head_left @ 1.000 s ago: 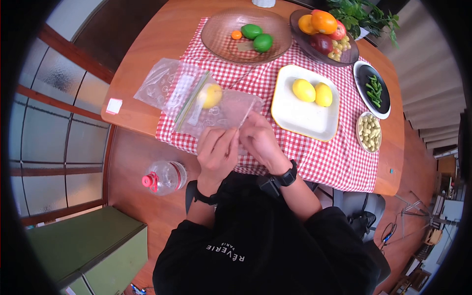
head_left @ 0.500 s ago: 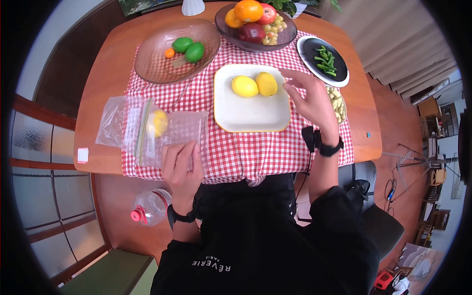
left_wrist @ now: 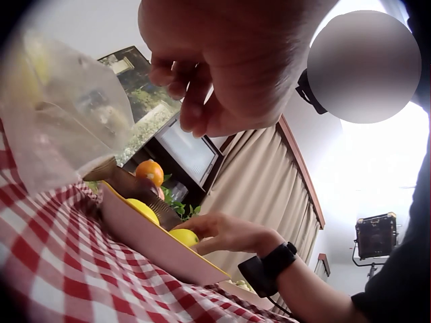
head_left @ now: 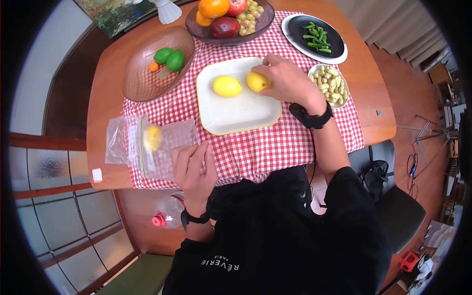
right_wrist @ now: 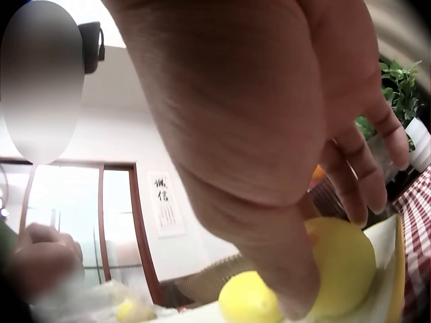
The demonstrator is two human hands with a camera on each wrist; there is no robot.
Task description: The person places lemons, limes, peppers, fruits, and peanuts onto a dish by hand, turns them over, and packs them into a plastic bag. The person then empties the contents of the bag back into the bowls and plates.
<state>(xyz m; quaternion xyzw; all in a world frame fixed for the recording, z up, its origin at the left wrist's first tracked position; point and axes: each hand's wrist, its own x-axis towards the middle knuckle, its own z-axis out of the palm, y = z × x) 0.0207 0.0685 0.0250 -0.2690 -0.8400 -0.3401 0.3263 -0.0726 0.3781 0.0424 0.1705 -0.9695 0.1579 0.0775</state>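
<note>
My right hand (head_left: 290, 83) reaches over the right side of a white yellow-rimmed tray (head_left: 236, 115). Its thumb and fingers grip a lemon (head_left: 256, 81) there; in the right wrist view the thumb presses against that lemon (right_wrist: 342, 266). A second lemon (head_left: 227, 86) lies to its left in the tray, a small gap between them. Near the table's front edge, my left hand (head_left: 194, 169) hovers by the corner of a clear zip bag (head_left: 177, 132), fingers loosely curled and holding nothing. Inside the bag is another lemon (head_left: 153, 138).
A glass bowl (head_left: 135, 78) with green fruits and a small orange one stands back left. Behind the tray is a dark fruit bowl (head_left: 236, 37). To the right are a plate of green pods (head_left: 317, 38) and a bowl of peanuts (head_left: 332, 86). A plastic bottle (head_left: 170, 211) stands on the floor.
My right hand left the bag, crossed to the tray and took hold of the right lemon, now farther from the other lemon. My left hand has let go of the bag.
</note>
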